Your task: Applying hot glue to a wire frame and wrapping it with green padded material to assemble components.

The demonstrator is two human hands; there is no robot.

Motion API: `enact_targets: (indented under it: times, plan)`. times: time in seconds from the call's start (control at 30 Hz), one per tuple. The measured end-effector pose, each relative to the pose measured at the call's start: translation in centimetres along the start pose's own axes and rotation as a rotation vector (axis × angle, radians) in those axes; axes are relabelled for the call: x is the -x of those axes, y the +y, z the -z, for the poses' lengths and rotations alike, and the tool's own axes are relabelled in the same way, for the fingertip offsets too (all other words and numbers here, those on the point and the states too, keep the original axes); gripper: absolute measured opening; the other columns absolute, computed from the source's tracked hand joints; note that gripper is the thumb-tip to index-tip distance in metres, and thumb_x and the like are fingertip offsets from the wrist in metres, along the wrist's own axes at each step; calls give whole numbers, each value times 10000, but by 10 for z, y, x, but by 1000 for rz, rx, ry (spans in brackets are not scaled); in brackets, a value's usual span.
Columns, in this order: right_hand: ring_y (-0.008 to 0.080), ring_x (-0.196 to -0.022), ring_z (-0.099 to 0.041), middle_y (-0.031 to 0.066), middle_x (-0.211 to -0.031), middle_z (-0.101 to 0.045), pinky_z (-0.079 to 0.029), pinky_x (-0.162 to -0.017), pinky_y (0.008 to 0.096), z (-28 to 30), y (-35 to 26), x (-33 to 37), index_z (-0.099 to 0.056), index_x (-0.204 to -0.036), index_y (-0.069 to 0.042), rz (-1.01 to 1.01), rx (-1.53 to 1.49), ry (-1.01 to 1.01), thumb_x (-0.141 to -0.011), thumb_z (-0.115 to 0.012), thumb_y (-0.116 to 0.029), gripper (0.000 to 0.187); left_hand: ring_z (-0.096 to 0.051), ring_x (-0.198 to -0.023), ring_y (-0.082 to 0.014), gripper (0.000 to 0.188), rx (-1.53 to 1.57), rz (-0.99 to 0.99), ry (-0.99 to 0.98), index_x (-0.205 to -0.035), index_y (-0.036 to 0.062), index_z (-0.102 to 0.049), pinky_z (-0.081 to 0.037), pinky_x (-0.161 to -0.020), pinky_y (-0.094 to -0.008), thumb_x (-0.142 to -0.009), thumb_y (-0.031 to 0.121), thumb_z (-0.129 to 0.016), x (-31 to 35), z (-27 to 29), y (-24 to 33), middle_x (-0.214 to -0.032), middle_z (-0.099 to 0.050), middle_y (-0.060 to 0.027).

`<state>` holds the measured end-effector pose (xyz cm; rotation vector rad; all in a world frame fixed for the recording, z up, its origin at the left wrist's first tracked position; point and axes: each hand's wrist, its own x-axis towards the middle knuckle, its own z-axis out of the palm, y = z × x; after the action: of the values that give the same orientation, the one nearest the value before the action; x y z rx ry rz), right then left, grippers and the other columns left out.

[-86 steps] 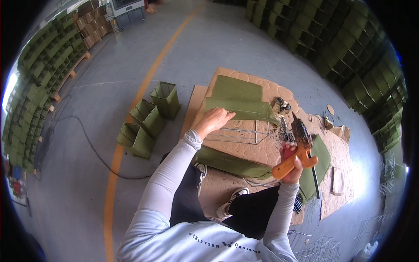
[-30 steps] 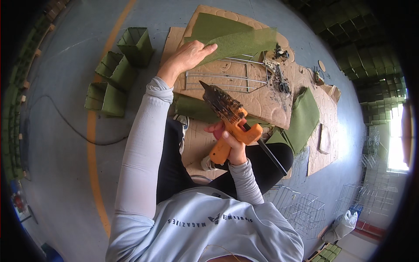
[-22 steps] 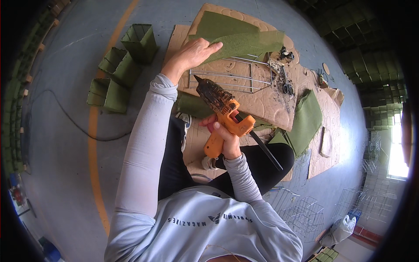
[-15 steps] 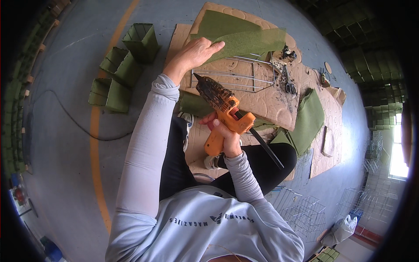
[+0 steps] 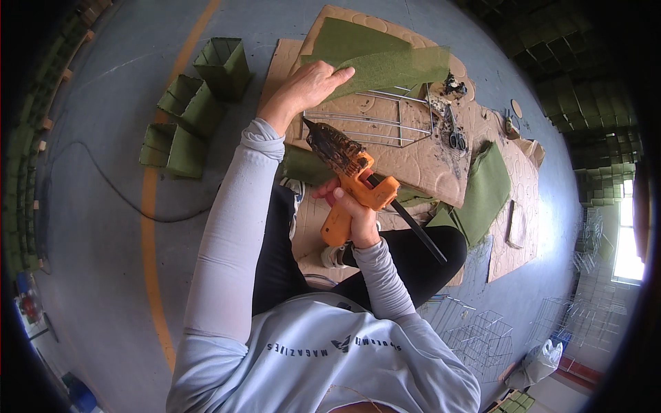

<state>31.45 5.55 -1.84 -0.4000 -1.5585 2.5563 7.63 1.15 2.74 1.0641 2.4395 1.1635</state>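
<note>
My left hand (image 5: 308, 88) is closed on the edge of a green mesh cloth strip (image 5: 399, 71), its thumb on top. The strip lies over a metal wire frame (image 5: 401, 122) on a cardboard-topped work surface. In my right hand (image 5: 361, 220) is an orange glue gun (image 5: 374, 191), its front caked with dark glue. A black glue stick (image 5: 423, 234) sticks out of its back. The nozzle points up and left, close to the frame's left end and below my left wrist. Under the strip lies another flat green cloth piece (image 5: 354, 38).
Three green cloth-covered boxes (image 5: 224, 65) stand on the floor at left, near a black cable (image 5: 113, 186). Scissors (image 5: 457, 140) and dark glue scraps lie on the cardboard (image 5: 441, 172). More green cloth (image 5: 485, 189) hangs at right. Wire frames (image 5: 482, 337) sit at lower right.
The glue gun has shifted very slightly left, its nozzle nearer the frame's left end. My left hand stays in place on the green mesh strip.
</note>
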Motion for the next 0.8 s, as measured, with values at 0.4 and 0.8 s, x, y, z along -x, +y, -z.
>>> enact_targets:
  times: [0.4,0.8]
  plan:
    - [232,-891,-586,94,-901,-566,-429,-795,335,7,3,0,-522,-974,7,12,-17,-1,-822,-570,-169,238,-540,-538,-289,685,-63,-3,-12,-569,-45,-467,-447,-596,-436,-901,554,-441,-1,2,1,-537,-478,-191]
    - [224,-870,-586,92,-872,-566,-417,-763,314,5,3,1,-522,-957,4,10,-12,9,-824,-565,-184,234,-539,-538,-311,682,-50,-23,6,-572,-45,-470,-446,-598,-443,-904,549,-439,-1,1,0,-534,-481,-196]
